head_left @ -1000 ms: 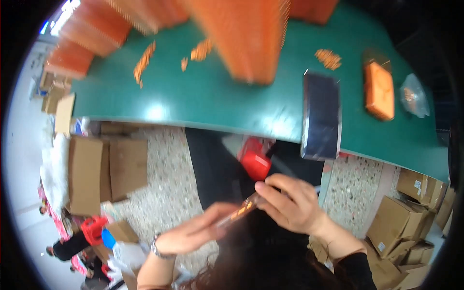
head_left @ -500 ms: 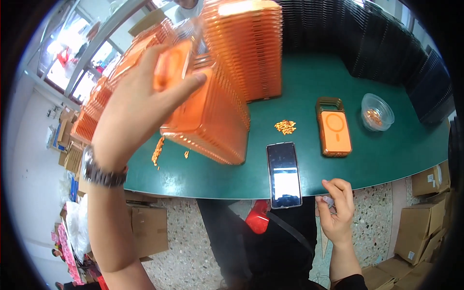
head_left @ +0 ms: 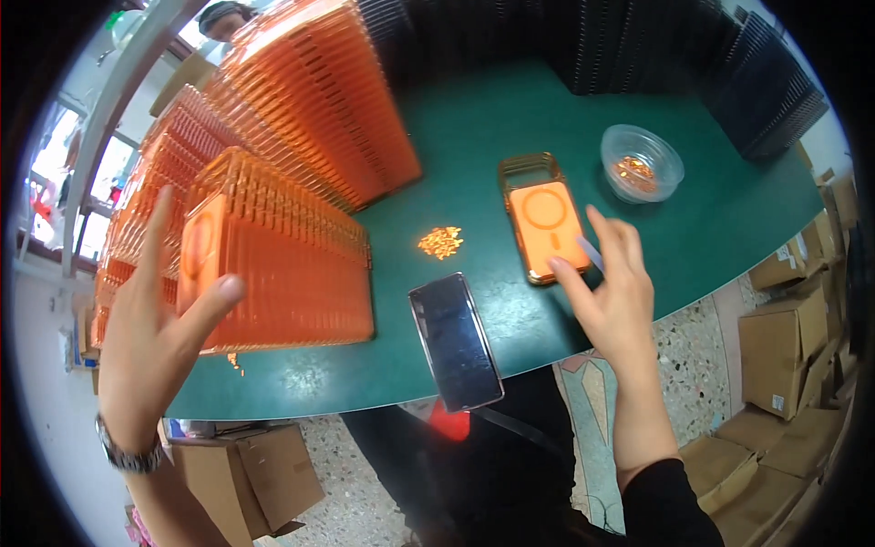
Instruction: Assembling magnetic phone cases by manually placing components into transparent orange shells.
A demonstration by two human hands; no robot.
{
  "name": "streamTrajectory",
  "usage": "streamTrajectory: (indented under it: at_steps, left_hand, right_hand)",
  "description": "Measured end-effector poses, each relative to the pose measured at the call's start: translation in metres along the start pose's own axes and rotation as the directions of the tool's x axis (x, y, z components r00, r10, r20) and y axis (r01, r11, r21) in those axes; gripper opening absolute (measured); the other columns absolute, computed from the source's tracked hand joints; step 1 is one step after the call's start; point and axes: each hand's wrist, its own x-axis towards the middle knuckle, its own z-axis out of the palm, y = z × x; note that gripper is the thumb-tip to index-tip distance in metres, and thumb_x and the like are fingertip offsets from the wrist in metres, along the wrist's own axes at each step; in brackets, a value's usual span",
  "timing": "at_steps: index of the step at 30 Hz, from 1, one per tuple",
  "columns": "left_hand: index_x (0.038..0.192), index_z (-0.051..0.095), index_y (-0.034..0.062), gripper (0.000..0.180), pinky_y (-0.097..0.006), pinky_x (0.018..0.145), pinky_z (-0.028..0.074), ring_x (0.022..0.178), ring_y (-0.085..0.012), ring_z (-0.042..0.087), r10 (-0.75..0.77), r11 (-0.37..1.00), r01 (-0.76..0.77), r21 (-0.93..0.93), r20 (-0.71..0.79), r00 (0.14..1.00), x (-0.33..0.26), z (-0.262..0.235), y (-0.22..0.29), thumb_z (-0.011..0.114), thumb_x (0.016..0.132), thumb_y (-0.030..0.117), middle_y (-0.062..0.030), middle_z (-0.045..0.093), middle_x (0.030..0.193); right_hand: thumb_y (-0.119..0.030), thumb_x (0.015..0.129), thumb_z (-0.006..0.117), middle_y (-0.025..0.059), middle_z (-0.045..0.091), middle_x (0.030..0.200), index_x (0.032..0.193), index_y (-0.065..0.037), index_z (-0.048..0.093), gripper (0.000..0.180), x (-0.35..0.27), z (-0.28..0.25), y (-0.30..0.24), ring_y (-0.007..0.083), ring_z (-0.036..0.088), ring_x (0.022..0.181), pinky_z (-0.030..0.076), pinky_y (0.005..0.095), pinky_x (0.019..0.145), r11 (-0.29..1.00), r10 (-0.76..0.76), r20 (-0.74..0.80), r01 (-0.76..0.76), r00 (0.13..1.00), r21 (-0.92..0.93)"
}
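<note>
My left hand [head_left: 146, 337], wearing a metal-banded watch, has thumb and fingers spread beside a stack of translucent orange phone cases [head_left: 287, 264]. It appears to hold nothing. Over the table's right half, my right hand [head_left: 620, 292] has its thumb and index finger apart at the lower right of a single orange phone case [head_left: 545, 219] with a ring on its back. A small translucent strip [head_left: 591, 252] shows between the fingers of that hand; its exact kind is unclear. Left of that case lies a small pile of gold-coloured pieces [head_left: 441, 242].
A phone [head_left: 456, 342] lies at the near edge of the green table [head_left: 492, 109], partly overhanging. A clear plastic bowl [head_left: 642, 164] holds more gold pieces. Taller orange stacks [head_left: 319, 100] stand far left, black stacks [head_left: 629, 46] along the back. Cardboard boxes [head_left: 784, 351] sit at right.
My left hand has come down from the top of the orange stack. My right hand has risen from the table edge to the single case. The view has turned, and the phone's screen has darkened.
</note>
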Motion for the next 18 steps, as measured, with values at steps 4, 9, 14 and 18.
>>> streamTrajectory:
  at_steps: [4,9,14,18]
  left_hand:
    - [0.166,0.034,0.0078,0.098,-0.035,0.073,0.056,0.079,-0.0187,0.067,0.174,0.984,-0.176,0.032,-0.411,0.895,-0.035,0.015,-0.015,0.079,0.089,0.049,-0.0226,0.075,0.117]
    - [0.117,0.069,-0.0061,0.034,-0.030,0.078,0.049,0.082,-0.0185,0.062,-0.101,0.914,-0.044,-0.403,-0.334,0.937,-0.153,0.025,0.014,0.057,0.099,0.019,-0.0169,0.073,0.101]
    - [0.111,0.077,0.0018,0.026,-0.038,0.061,0.052,0.064,-0.0312,0.065,0.382,0.533,-0.510,-0.675,-0.345,0.857,-0.141,0.115,-0.002,0.078,0.091,0.019,-0.0145,0.069,0.076]
    - [0.097,0.076,-0.0028,0.016,-0.027,0.057,0.049,0.061,-0.0230,0.068,0.262,0.310,-0.422,-0.852,-0.350,0.899,-0.157,0.175,0.010,0.077,0.088,0.011,-0.0096,0.070,0.069]
  right_hand:
    - [-0.055,0.086,0.078,0.0241,0.063,0.121,0.152,0.004,0.046,0.094,0.033,0.020,-0.001,0.0407,0.070,0.108,0.058,0.0456,0.089,0.923,0.124,0.191,-0.042,0.974,-0.383]
    - [-0.046,0.078,0.083,0.0272,0.063,0.114,0.152,0.010,0.043,0.101,0.040,0.025,-0.005,0.0401,0.073,0.097,0.061,0.0470,0.080,0.892,0.115,0.235,0.004,0.965,-0.453]
    - [-0.043,0.073,0.077,0.0314,0.065,0.115,0.156,0.011,0.037,0.107,0.047,0.025,-0.013,0.0431,0.072,0.103,0.060,0.0458,0.088,0.849,0.162,0.217,-0.024,0.963,-0.527]
    - [-0.043,0.076,0.079,0.0260,0.067,0.117,0.160,0.011,0.030,0.111,0.044,-0.006,0.001,0.0324,0.072,0.104,0.060,0.0399,0.083,0.960,0.244,0.199,-0.208,0.949,-0.187]
